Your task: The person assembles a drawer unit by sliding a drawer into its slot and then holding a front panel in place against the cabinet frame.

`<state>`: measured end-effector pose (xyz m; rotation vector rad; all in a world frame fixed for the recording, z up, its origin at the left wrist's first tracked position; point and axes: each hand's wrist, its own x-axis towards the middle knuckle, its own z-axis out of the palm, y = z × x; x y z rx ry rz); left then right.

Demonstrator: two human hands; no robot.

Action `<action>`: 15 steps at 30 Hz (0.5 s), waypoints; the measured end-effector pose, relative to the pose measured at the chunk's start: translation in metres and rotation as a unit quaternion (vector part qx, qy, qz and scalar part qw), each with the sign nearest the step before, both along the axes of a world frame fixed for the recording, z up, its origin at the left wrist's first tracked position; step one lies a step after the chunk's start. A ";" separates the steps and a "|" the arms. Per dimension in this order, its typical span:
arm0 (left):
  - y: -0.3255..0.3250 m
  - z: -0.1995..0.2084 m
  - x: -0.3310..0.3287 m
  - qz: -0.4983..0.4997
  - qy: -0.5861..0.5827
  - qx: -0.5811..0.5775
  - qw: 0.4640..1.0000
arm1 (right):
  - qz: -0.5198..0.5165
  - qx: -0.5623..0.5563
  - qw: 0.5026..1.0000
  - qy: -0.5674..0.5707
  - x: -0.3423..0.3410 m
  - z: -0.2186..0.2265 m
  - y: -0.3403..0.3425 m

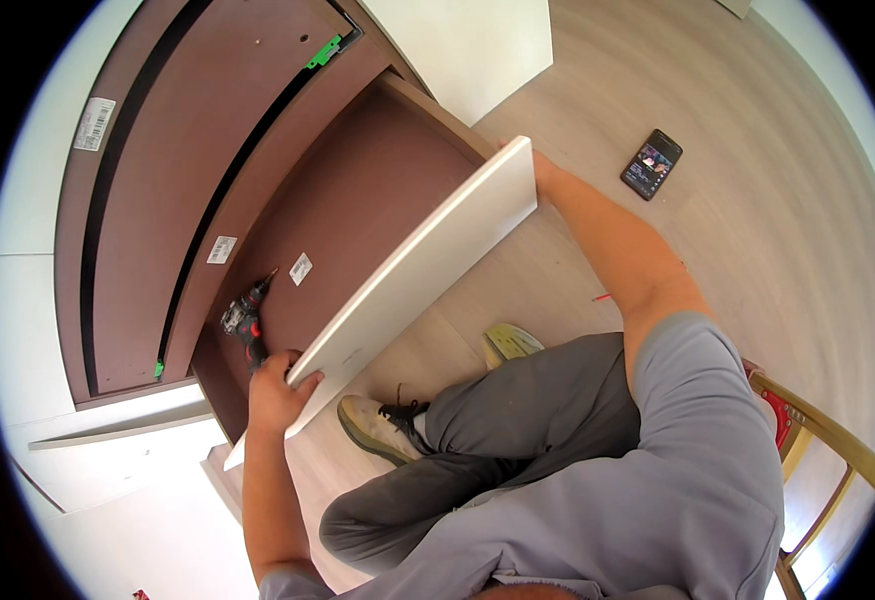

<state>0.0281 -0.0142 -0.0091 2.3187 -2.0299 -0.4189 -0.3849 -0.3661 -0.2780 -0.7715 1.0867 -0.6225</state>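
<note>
The left hand [282, 393] is grasping the white drawer front [422, 272] near its left end; the right hand [541, 174] is meeting the other end, fingers hidden, grip untellable. The front is already standing along the brown drawer [377, 170], fastening unseen and perhaps still remaining; inside, a cordless drill [245, 320] is lying, the brown cabinet [187, 180] rising beyond.

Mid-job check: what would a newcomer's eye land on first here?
First, the long white panel fronting the brown drawer, slanting across the middle, left grip closed on its edge. Then the drill inside the drawer, left of centre, and the lit phone on the floor, upper right.
</note>
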 end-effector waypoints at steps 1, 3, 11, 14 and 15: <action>-0.006 -0.002 0.008 0.007 0.001 -0.008 1.000 | -0.048 -0.034 0.997 0.058 -0.007 -0.005 0.003; -0.023 -0.004 0.026 -0.024 -0.033 -0.052 0.998 | -0.049 -0.105 0.972 0.204 -0.019 -0.014 0.002; -0.074 -0.026 0.034 -0.093 -0.195 -0.316 0.924 | -0.092 -0.279 0.922 0.253 -0.052 -0.037 0.041; -0.059 -0.062 0.002 -0.138 -0.089 -0.248 0.955 | -0.087 -0.276 0.925 0.247 -0.053 -0.030 0.048; -0.048 -0.078 -0.010 -0.146 -0.072 -0.191 0.968 | -0.089 -0.281 0.922 0.253 -0.052 -0.027 0.050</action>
